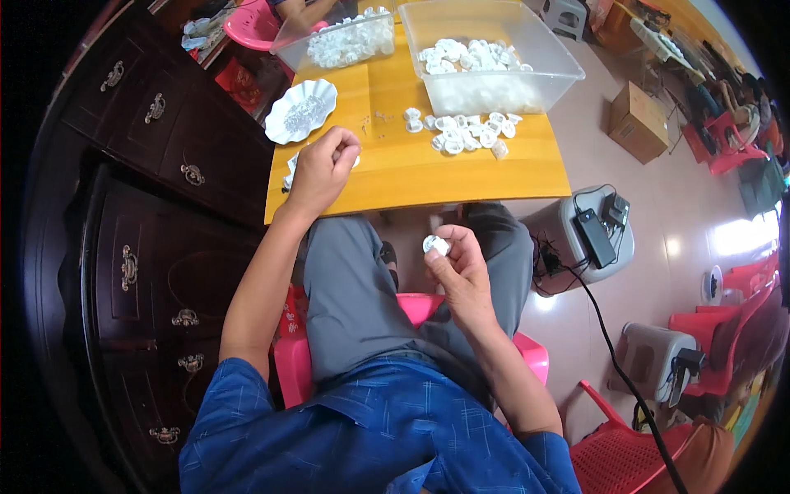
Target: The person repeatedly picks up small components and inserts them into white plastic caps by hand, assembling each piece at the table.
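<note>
Plastic bin (pixel 485 95), large and translucent, head view: stands at the far right of the yellow tabletop (pixel 395 181), partly filled with white round parts. Smaller clear tub (pixel 290 41) at the far left, heaped with whitish pieces; their exact shape is hard to make out at this distance. White dish (pixel 278 125), scalloped rim, near the tabletop's left edge; holds a spread of small, silvery-looking bits (pixel 308 109). Loose white parts (pixel 469 132) lie in a cluster in front of the large bin, outside it.

Hands, same view. Left hand (pixel 325 171): over the tabletop's near left portion, just on the near side of the dish; fingers curled in, thumb close to the forefinger, gap narrow. Cannot tell whether any tiny piece sits between the tips. Right hand (pixel 462 272): above the lap, off the tabletop's near edge; thumb and fingers pinch one white round part (pixel 434 244), tilted.
</note>
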Available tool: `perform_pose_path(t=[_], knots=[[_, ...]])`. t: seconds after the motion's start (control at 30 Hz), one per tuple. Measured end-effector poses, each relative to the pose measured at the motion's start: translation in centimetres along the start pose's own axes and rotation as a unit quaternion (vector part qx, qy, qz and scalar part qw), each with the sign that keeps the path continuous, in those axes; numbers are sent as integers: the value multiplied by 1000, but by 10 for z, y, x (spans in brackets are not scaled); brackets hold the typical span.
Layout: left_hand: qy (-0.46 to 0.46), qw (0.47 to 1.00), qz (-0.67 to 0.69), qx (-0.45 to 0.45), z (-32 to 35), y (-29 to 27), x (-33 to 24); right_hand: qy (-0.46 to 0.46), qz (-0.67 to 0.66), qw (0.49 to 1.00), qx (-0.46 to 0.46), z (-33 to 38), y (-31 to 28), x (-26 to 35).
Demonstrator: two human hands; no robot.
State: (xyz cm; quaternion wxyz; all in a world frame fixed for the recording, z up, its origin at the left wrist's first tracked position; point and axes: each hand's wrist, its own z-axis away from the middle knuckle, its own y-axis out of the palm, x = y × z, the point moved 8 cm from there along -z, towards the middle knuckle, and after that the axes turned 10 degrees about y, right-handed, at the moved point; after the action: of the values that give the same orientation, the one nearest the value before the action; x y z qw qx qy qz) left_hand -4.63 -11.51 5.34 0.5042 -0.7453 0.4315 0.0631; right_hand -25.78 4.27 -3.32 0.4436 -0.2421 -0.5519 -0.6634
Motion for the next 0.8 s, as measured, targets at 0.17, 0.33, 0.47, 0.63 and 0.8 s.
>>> perform_pose_path(t=[0.17,0.33,0.47,0.63,0.8], knots=[[-158,935,305,89,61,22,-42,-56,54,997,21,0,9,-2],[-151,903,376,146,88,44,-83,-85,134,987,-4,2,6,1],[-103,915,353,163,89,47,-93,-63,120,991,-5,2,6,-1],[-145,917,353,112,102,59,-70,-53,61,997,-15,-2,-1,1],[-194,933,262,155,125,82,-16,-7,-88,993,-84,-8,-31,3]])
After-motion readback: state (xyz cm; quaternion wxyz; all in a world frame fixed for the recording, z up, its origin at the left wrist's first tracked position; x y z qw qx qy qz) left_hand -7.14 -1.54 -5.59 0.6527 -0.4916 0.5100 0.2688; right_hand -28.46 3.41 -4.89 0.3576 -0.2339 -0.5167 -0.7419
